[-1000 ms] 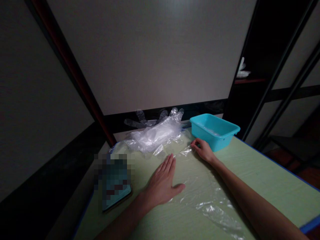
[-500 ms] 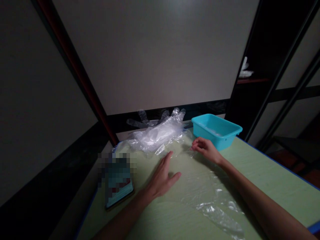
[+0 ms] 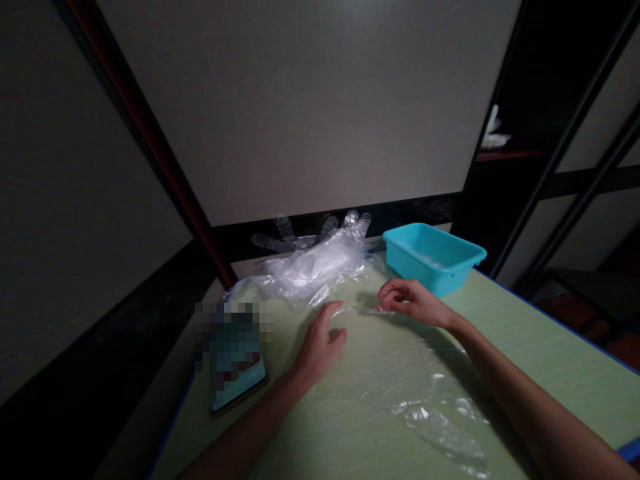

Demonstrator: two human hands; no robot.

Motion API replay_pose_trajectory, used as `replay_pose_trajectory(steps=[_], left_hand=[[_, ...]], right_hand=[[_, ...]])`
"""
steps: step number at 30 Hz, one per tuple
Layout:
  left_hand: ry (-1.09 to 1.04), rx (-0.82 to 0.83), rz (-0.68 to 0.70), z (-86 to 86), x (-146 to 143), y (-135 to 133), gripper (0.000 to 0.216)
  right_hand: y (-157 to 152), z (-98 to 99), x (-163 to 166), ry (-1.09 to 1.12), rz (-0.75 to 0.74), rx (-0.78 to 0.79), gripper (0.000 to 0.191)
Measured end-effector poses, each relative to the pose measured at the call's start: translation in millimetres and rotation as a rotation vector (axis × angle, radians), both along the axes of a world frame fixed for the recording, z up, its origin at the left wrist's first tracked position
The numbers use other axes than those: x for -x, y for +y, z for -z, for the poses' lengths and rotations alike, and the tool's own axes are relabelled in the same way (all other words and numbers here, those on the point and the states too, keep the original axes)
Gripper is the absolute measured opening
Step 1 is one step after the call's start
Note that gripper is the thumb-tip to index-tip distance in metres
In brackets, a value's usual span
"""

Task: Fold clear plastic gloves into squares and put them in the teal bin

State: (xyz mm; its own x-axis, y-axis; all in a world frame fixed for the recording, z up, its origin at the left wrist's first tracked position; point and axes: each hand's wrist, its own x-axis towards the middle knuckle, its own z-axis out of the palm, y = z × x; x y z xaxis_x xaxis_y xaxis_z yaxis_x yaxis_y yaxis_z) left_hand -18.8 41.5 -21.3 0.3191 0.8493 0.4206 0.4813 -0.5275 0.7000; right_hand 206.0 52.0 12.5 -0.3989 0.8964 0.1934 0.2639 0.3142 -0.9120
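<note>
A clear plastic glove (image 3: 415, 390) lies stretched across the green table (image 3: 525, 347). My right hand (image 3: 413, 301) pinches its far end and holds it slightly off the table. My left hand (image 3: 320, 343) hovers over the glove's left side, fingers curled and reaching toward the same far end, its thumb apart. Whether those fingers touch the plastic is unclear. Behind both hands sits a pile of clear plastic gloves (image 3: 313, 263).
A turquoise plastic tub (image 3: 434, 255) stands at the back right of the table, just beyond my right hand. A phone (image 3: 235, 363) lies near the left edge. The table's far side meets a wall; dark shelving stands at the right.
My left hand lifted from lying flat on the glove and moved forward, fingers curling. My right hand raised the glove's far end off the table and drew it slightly toward me.
</note>
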Motion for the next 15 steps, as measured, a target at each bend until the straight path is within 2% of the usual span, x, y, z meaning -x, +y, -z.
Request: replay_pose_trajectory(steps=[10, 15], left_hand=[[0.140, -0.158, 0.016, -0.8, -1, -3, 0.049], [0.188, -0.178, -0.003, -1.5, -1, -4, 0.043]], right_hand=[[-9, -15.2, -15, -0.166, -0.034, -0.042, 0.017], [-12, -21.9, -21, -0.252, -0.075, -0.025, 0.017]])
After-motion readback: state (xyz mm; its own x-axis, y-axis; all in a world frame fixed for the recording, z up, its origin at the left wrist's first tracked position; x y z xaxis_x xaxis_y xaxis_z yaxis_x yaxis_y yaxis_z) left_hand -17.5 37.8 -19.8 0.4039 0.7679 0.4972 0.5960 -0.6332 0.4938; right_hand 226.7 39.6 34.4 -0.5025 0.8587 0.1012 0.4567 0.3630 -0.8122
